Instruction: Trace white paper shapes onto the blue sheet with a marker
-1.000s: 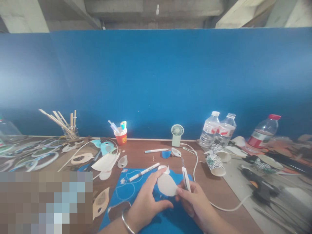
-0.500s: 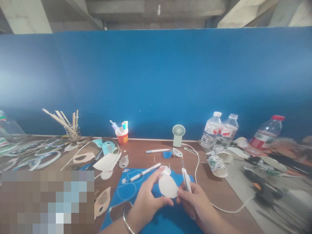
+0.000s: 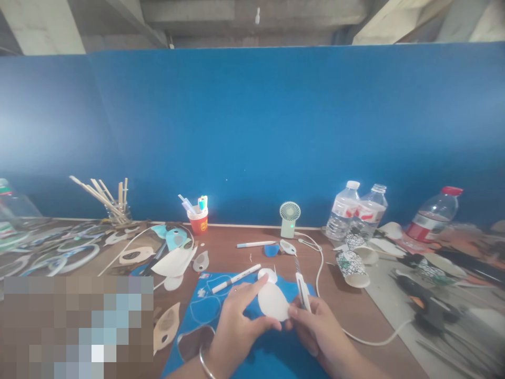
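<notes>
my left hand (image 3: 239,322) is holding a white paper (image 3: 273,302). my right hand (image 3: 317,327) is gripping its tip and a cutter (image 3: 302,292).

Thumb of L hand (image 3: 241,318) moved up nearer white leaf-shaped pc (image 3: 273,301); green light (image 3: 292,226) appeared on mini fan (image 3: 290,211); scene slid slightly R vs 1 sec ago.

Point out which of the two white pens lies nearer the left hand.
The dark-banded pen, mostly on the blue sheet by the left hand; the blue-ended pen lies farther back on brown tabletop.
</notes>
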The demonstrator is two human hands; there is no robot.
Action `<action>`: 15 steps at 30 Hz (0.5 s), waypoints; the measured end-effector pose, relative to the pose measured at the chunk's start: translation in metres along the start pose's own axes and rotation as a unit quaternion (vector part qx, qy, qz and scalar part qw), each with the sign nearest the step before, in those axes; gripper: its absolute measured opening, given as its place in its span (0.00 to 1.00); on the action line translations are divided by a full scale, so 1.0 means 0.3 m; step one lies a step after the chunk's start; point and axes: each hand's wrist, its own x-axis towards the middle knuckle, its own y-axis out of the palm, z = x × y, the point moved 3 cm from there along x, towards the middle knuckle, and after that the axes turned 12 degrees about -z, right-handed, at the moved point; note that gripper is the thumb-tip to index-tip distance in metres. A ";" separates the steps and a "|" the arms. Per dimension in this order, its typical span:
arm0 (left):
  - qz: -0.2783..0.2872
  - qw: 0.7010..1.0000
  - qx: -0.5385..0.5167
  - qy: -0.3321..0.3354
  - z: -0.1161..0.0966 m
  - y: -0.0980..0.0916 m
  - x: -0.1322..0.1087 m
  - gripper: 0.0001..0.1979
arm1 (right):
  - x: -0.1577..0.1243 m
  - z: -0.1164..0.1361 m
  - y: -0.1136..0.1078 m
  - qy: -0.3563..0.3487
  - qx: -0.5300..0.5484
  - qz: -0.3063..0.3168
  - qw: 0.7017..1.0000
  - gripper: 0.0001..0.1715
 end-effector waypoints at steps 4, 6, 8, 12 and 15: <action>-0.020 0.999 0.018 0.018 -0.003 -0.005 0.000 0.26 | 0.001 -0.005 -0.001 0.005 0.001 -0.005 1.000 0.17; -0.029 0.999 0.015 0.031 -0.003 -0.006 -0.002 0.24 | 0.000 -0.005 0.000 0.002 0.000 -0.004 1.000 0.17; -0.039 0.998 0.010 0.042 -0.002 -0.006 -0.005 0.25 | -0.002 -0.004 0.002 0.000 -0.001 0.002 1.000 0.17; -0.093 0.995 -0.017 0.036 0.000 -0.019 0.002 0.17 | -0.004 -0.002 0.004 0.000 0.001 -0.003 1.000 0.18; -0.128 0.991 -0.042 0.002 0.004 -0.036 0.018 0.09 | 0.000 -0.004 0.000 0.005 0.000 -0.034 0.999 0.19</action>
